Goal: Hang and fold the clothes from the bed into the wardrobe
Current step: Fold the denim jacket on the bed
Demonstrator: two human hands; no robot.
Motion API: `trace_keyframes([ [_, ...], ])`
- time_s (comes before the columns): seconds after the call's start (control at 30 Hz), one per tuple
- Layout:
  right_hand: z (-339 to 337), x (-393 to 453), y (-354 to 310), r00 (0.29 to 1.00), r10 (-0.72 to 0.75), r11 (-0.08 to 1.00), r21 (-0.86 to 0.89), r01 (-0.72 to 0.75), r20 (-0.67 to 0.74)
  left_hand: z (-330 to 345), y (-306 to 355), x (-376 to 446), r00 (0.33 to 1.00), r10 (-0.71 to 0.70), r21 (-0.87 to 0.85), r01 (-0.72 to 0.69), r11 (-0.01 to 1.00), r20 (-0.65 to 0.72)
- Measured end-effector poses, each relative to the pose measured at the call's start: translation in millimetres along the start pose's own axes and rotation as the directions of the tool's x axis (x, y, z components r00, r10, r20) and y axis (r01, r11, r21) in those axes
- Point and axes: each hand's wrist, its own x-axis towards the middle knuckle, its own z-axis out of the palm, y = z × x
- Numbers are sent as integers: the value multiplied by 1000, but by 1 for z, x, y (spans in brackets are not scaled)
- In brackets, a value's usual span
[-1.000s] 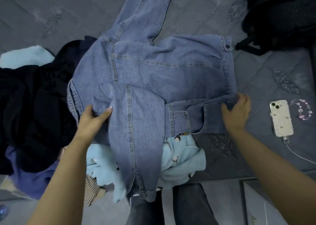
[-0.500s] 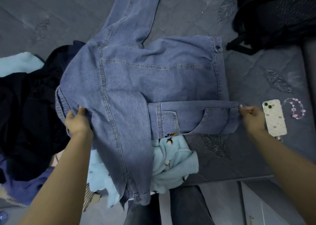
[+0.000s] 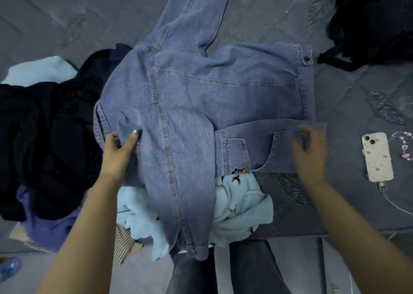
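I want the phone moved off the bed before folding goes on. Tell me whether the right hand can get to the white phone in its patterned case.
Probably yes. The right hand rests on the blue denim jacket, and only bare grey mattress lies between it and the white phone in its patterned case. Its charging cable is plugged in, though.

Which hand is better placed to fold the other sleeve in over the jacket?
Probably the left hand: it already grips the denim jacket at the shoulder end, below that far sleeve. The right hand sits farther off, at the hem.
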Motion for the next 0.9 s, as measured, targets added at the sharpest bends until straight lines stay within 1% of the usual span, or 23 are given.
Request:
trace_keyframes([
  [0.03, 8, -21, -11, 993, 40, 994, 101, -52, 113, -7, -6, -6, 1000, -28, -6, 28, 1000, 9],
  [0.07, 20, -41, -20, 967, 90, 976, 173, -133, 236, -15, -13, -13, 999, -46, 5, 46, 999, 18],
  [0.1, 33, -59, -28, 925, 138, 959, 186, -215, 354, -23, -21, -20, 998, -56, 21, 55, 998, 31],
  [0.13, 48, -77, -34, 872, 182, 948, 155, -279, 454, -30, -32, -27, 998, -50, 30, 49, 998, 49],
  [0.2, 78, -110, -44, 755, 242, 926, 88, -368, 609, -38, -48, -40, 999, -8, 54, 5, 999, 46],
  [0.27, 104, -138, -50, 643, 249, 882, 105, -460, 725, -40, -59, -45, 999, 39, 92, -38, 995, -7],
  [0.3, 115, -148, -52, 630, 249, 871, 114, -477, 736, -41, -62, -44, 999, 46, 98, -43, 994, -27],
  [0.4, 130, -158, -63, 720, 258, 854, 197, -482, 644, -42, -66, -30, 996, 57, 146, -48, 988, -63],
  [0.47, 124, -154, -72, 766, 270, 840, 245, -483, 584, -41, -65, -25, 998, 34, 186, -25, 982, -48],
  [0.53, 105, -138, -80, 804, 247, 895, 191, -404, 541, -41, -59, -26, 997, 17, 245, 0, 970, -69],
  [0.57, 92, -124, -82, 825, 209, 943, 114, -311, 525, -41, -56, -28, 993, 63, 293, -32, 956, -99],
  [0.6, 78, -105, -84, 835, 172, 978, 12, -209, 522, -40, -49, -32, 981, 151, 343, -101, 934, -122],
  [0.63, 64, -82, -86, 846, 155, 986, -136, -98, 511, -37, -40, -36, 958, 249, 363, -183, 914, -141],
  [0.67, 51, -58, -88, 859, 132, 964, -264, 3, 494, -31, -30, -41, 933, 328, 347, -261, 901, -150],
  [0.7, 41, -33, -93, 869, 112, 922, -376, 89, 482, -22, -18, -47, 920, 366, 292, -316, 903, -136],
  [0.73, 35, -8, -96, 874, 91, 871, -464, 162, 477, -11, -7, -52, 933, 344, 198, -319, 927, -106],
  [0.77, 32, 14, -101, 880, 92, 808, -551, 207, 466, 1, 4, -57, 969, 241, 68, -237, 969, -54],
  [0.8, 33, 34, -106, 880, 105, 730, -636, 248, 463, 13, 15, -62, 996, 84, -83, -81, 993, 36],
  [0.83, 37, 51, -107, 882, 131, 639, -718, 275, 453, 24, 24, -65, 983, -83, -220, 118, 968, 163],
  [0.87, 43, 64, -105, 890, 166, 566, -780, 268, 425, 33, 30, -67, 931, -214, -318, 306, 897, 294],
  [0.9, 49, 70, -105, 914, 163, 574, -789, 219, 372, 39, 35, -68, 877, -285, -385, 435, 814, 387],
])
